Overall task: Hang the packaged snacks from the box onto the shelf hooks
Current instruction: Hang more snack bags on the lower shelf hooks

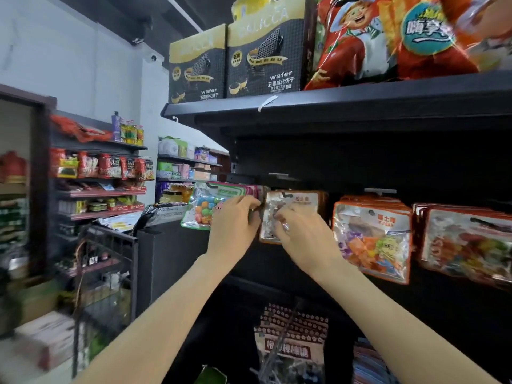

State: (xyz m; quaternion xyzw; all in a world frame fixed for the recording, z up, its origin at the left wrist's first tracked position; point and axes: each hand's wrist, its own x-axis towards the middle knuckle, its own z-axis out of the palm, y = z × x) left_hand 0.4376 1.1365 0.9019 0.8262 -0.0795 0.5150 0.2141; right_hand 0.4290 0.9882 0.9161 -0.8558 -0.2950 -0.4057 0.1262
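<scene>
A: Where have I got the packet?

B: Both hands are up at the hook row under the black shelf [332, 106]. My right hand [302, 231] pinches the front of the clear snack packet [288, 214], fingers curled into the film. My left hand [235, 220] is curled at the packet's left edge, seemingly gripping it, though blur hides the fingertips.

A: Is it on the hook yet?

B: I can't tell; the hook itself is lost in the dark. The packet sits between the candy-ball packs [202, 206] and the orange-edged packs [371, 234].

A: Advice?

B: I'd hold it near the top, square the hang hole to the hook tip, then slide straight back, without nudging the neighbours. The box isn't visible.
</scene>
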